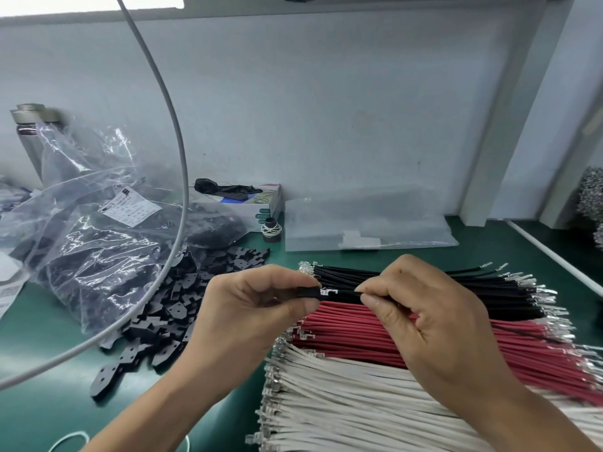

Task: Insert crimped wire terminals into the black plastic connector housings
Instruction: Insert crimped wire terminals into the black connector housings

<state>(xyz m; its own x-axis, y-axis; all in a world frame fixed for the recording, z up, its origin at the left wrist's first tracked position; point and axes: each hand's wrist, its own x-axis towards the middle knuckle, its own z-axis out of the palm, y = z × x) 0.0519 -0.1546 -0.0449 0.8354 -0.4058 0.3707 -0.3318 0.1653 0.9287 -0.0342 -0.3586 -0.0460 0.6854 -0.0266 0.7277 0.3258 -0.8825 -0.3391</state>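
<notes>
Nearest: white wires [342,396] in a flat row, crimped ends pointing left; beyond them a row of red wires [391,334], then black wires [424,285], all on the green tabletop [49,337].

Above the red and black rows, both hands meet. Left hand [251,308]: thumb and forefinger clamped on a small black connector housing [308,293], open end facing right. Right hand [434,321]: fingers [372,300] pinched together on one black wire just behind its metal terminal [328,291]. The terminal sits at the mouth of the housing, most of its metal showing; whether the tip has entered, cannot tell.

Step in hand, as I read it: insertion of this one terminal, started at most, not seated.

Next move likely calls for a straight push along the wire's axis, terminal kept square to the cavity, left grip firm against the push. Pinch so close to the crimp should keep the wire from buckling.

Left of the hands: loose pile of black housings [169,308] spilling from a clear plastic bag [98,223]. A grey cable [182,177] arcs across the view.
</notes>
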